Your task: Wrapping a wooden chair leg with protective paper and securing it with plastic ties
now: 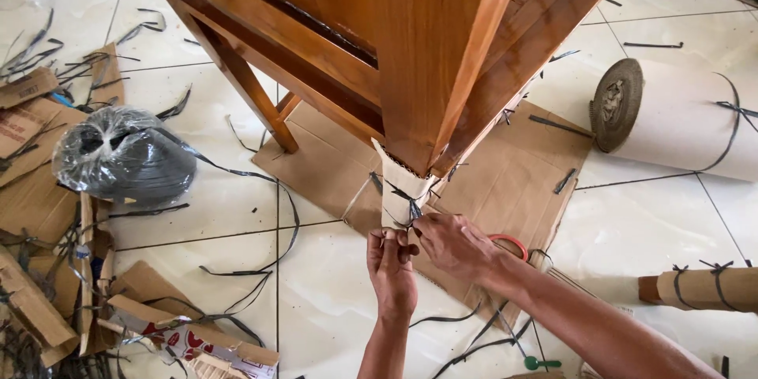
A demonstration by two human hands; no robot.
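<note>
A brown wooden furniture piece stands on a flat cardboard sheet. Its near leg is wrapped in a cardboard sleeve bound with a thin black strap. My right hand pinches the strap's knot at the sleeve's lower edge. Just below and left of it, my left hand is closed on the strap's loose end. Both hands touch each other beside the leg's foot.
A plastic-wrapped coil of black strap lies at the left among cardboard scraps and loose strap offcuts. A large corrugated cardboard roll lies at the right, a small wrapped bundle below it. Orange-handled scissors rest behind my right wrist.
</note>
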